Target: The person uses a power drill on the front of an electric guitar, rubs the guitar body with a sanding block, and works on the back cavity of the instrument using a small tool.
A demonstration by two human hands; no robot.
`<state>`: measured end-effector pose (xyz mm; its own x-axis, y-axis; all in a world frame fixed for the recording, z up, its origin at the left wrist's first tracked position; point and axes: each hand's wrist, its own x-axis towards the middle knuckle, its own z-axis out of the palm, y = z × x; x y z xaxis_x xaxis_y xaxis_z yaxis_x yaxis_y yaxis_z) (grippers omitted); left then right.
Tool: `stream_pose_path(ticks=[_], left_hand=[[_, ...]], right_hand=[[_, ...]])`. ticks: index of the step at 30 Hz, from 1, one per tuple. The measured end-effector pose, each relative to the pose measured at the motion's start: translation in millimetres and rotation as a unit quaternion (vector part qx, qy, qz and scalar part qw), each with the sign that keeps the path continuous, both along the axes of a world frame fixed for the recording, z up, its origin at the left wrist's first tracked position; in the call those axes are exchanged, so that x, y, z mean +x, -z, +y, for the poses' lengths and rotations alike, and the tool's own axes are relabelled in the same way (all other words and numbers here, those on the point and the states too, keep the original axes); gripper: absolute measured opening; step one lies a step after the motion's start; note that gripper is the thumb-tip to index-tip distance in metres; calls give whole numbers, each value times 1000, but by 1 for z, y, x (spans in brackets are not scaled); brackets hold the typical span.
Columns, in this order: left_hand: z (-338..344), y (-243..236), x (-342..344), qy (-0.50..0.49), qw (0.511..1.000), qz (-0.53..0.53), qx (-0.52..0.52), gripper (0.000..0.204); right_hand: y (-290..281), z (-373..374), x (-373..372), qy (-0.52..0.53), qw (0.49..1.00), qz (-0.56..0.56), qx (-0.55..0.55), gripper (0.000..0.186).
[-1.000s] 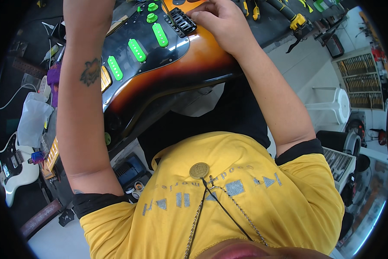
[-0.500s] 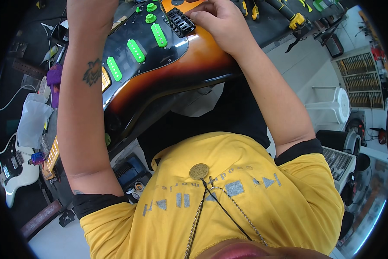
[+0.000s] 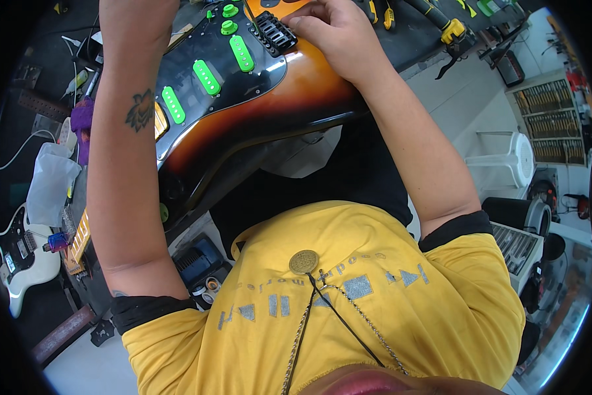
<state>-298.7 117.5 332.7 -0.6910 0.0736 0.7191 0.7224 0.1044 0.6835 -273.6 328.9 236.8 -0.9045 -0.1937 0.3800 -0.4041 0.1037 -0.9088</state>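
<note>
A sunburst electric guitar (image 3: 289, 99) lies across the bench edge with its black pickguard, green knobs and green pickup covers facing up. My right hand (image 3: 335, 29) bends over its black bridge (image 3: 276, 34), thumb and forefinger drawn together at the bridge's edge. Whatever sits between those fingertips is too small to make out. A thin shaft (image 3: 252, 16) stands tilted at the bridge's other side, and its upper end runs out of view. Across the pickguard's left reaches my left hand (image 3: 144, 8); only its wrist end shows, and its fingers are cut off by the top edge.
Yellow-handled tools (image 3: 452, 31) lie on the dark bench at the upper right. To the left are a clear plastic bag (image 3: 51, 181), a purple cloth (image 3: 82, 118) and a white guitar (image 3: 29, 263). A white stool (image 3: 519, 161) stands on the floor at right.
The thin shaft at the bridge has shifted slightly. Both arms and the guitar keep nearly the same place.
</note>
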Motion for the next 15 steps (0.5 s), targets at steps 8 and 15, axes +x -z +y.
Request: stream_pose_path(ticks=[8,15], left_hand=[[-3,-3,1,21,999,-21,-13,14],[1,-1,3,-4,1000,-4,-1,14]], right_hand=[[-1,0,0,-1,1000,-5,2,34],[0,-1,0,0,1000,-7,1,33]])
